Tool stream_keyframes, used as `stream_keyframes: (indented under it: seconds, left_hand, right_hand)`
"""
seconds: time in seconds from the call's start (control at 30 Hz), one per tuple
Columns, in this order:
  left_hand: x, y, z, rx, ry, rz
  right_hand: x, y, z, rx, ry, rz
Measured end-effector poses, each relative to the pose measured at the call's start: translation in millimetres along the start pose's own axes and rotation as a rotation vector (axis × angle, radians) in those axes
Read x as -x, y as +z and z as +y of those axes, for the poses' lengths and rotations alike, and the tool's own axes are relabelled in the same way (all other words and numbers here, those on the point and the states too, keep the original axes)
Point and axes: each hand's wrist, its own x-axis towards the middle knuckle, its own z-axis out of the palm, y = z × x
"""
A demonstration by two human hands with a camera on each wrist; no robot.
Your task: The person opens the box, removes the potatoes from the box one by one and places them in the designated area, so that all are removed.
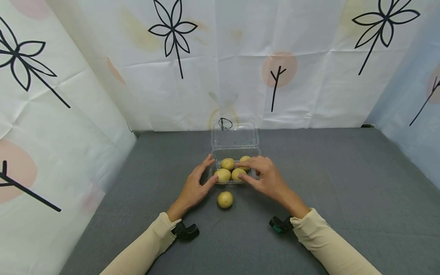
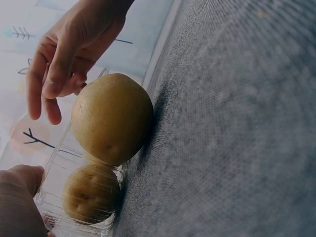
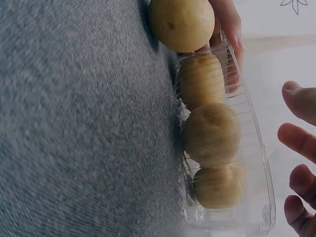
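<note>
A clear plastic clamshell container (image 1: 252, 152) stands with its lid (image 1: 235, 135) raised at the back. Several yellow potatoes (image 1: 222, 175) lie inside it. My left hand (image 1: 194, 187) holds the container's left side, thumb near the front corner and fingers along the side wall. Over the right half hovers my right hand (image 1: 266, 176), fingers spread and loosely bent. In the right wrist view its fingers (image 3: 298, 140) stand apart, with nothing between them. One loose potato (image 1: 225, 199) lies on the cloth in front of the container, large in the left wrist view as the near potato (image 2: 113, 118).
Grey cloth (image 1: 337, 191) covers the table. White patterned curtains (image 1: 237, 76) rise behind it and at both sides. A black wrist camera (image 1: 185, 231) sits below the left cuff and another wrist camera (image 1: 281, 224) below the right cuff.
</note>
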Motion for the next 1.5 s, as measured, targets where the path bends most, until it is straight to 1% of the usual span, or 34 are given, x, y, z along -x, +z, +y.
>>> stream_keyframes:
  seconds: [0.3, 0.63, 1.17, 1.5]
  left_hand:
    - [0.1, -0.4, 1.0, 0.002, -0.002, -0.002]
    - [0.8, -0.4, -0.4, 0.006, -0.005, -0.005]
    - [2.3, -0.8, -0.7, 0.004, -0.012, -0.007]
    - [1.2, -0.5, 0.9, 0.009, -0.015, -0.008]
  right_hand:
    - [0.7, -3.2, 6.5, 0.015, 0.009, 0.042]
    - [3.6, -5.6, 10.8, 0.044, 0.067, 0.015]
    - [8.7, -4.5, 23.4, 0.08, 0.142, 0.022]
    - [10.0, -5.6, 26.3, 0.088, 0.138, 0.041]
